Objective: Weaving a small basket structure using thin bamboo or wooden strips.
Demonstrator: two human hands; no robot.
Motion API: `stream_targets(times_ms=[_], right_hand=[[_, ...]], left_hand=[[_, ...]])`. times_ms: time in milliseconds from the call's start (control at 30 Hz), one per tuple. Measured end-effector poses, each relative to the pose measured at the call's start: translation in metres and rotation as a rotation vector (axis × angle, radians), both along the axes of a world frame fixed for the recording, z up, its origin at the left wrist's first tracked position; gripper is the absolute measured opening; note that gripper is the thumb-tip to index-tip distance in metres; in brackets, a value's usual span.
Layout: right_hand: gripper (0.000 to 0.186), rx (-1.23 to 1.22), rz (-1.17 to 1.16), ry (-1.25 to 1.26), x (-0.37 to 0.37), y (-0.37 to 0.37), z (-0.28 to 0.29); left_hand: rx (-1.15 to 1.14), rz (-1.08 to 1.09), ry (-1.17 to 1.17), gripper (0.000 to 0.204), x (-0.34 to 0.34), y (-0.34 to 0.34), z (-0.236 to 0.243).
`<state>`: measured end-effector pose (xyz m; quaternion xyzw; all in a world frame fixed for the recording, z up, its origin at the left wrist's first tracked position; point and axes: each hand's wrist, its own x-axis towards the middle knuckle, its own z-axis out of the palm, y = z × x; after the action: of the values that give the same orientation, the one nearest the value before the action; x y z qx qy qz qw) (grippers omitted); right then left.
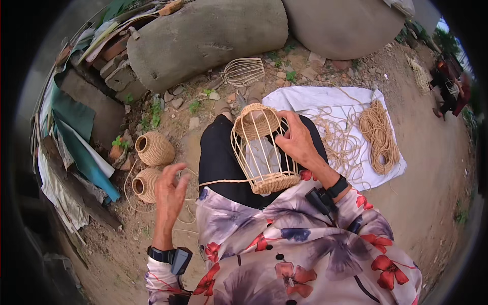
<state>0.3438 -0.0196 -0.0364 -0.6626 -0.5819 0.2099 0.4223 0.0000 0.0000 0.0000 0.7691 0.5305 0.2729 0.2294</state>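
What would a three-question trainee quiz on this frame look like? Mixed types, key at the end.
1. Multiple choice. Where does the large rope bundle lie?
a) across the lap
b) inside a woven pot
c) on the white cloth

2. True or false. The left hand is gripping the partly woven basket.

3. Short answer. How many round woven pots are on the ground to the person's left?

Key
1: c.
2: False; the right hand holds it at its upper right side, while the left is clear of it with fingers spread.
3: Two.
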Motion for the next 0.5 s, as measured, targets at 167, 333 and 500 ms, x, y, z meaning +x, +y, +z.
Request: stream_targets(times_ms=[167, 333, 500], right_hand=[[0.055, -0.053, 0.000, 0.066, -0.007, -0.002, 0.004], [0.055, -0.028, 0.008, 0.007, -0.008, -0.005, 0.006], [0.057, 0.028, 0.038, -0.059, -0.007, 0.003, 0.003]], left_hand=[[-0.011, -0.425, -0.092, 0.020, 0.086, -0.035, -0.011], [0.216, -0.414, -0.055, 0.009, 0.101, -0.019, -0.014], [0.098, -0.348, -0.056, 0.009, 0.103, -0.016, -0.027]])
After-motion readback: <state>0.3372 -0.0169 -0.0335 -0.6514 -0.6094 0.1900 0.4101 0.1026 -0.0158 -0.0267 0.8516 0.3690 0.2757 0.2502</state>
